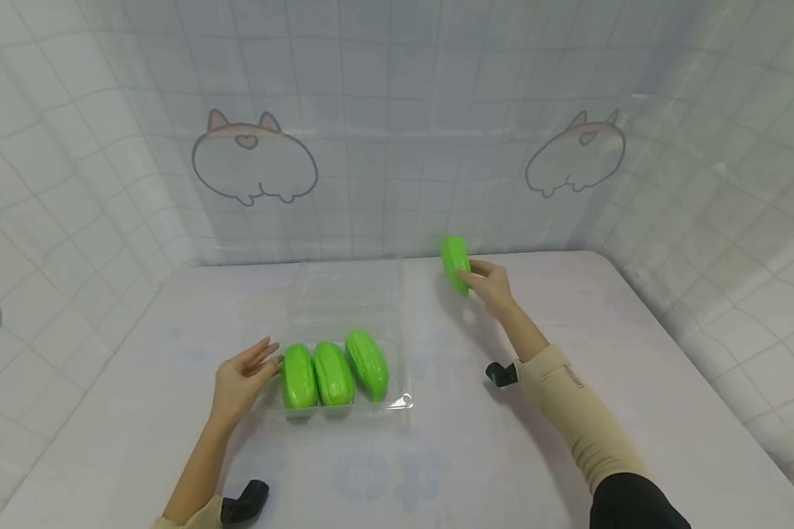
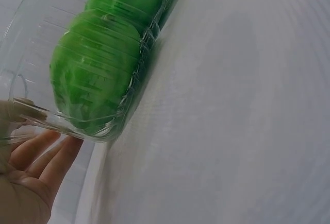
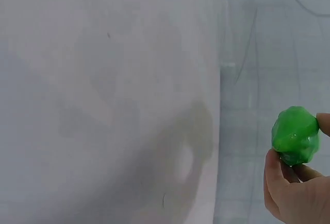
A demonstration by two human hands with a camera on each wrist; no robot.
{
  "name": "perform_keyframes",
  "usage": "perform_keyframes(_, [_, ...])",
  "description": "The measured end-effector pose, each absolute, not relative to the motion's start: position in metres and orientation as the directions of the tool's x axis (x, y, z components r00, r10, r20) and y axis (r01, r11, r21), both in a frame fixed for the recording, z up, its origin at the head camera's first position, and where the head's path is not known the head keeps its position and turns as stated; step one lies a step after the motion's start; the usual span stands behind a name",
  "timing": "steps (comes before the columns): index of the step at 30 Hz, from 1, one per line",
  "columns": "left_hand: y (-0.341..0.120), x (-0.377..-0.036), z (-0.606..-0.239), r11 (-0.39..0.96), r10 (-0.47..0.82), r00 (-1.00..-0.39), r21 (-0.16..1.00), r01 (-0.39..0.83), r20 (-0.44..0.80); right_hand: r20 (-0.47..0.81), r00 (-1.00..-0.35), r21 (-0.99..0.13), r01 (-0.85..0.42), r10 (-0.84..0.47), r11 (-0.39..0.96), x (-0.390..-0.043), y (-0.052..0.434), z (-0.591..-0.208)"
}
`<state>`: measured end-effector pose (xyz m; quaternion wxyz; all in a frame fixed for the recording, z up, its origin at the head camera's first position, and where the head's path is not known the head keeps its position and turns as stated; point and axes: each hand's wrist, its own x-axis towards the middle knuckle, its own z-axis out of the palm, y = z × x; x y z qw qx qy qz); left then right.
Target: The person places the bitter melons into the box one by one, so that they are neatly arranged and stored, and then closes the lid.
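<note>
We hold a green gourd (image 1: 456, 262) in our right hand (image 1: 492, 286), fingers curled round it, above the table (image 1: 635, 382) near its far edge. Our left hand (image 1: 241, 378), fingers straight, touches the left wall of the clear tray (image 1: 344, 294) holding three green gourds (image 1: 334, 373)

No legible text, small mark on beige sleeve (image 1: 572, 377) too blurred to read

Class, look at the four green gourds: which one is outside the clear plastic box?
The green gourd gripped by the right hand at the table's far side; the other three lie side by side in the clear box.
</note>
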<state>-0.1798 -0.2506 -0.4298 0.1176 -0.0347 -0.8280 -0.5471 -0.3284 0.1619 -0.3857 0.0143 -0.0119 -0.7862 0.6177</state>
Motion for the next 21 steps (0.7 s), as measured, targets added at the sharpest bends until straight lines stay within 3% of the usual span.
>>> perform_keyframes(9, [-0.246,-0.182,-0.428,0.4,-0.078,-0.97,0.898,0.181,0.23,0.046,-0.994,-0.978,-0.065,-0.099,0.199,-0.296,0.146,-0.376])
perform_keyframes(21, [-0.232,-0.189,-0.427,0.388,-0.082,-0.97,0.904,0.18,0.229,0.029,-0.985,-0.974,-0.066,-0.17,0.216,-0.257,0.133,-0.372])
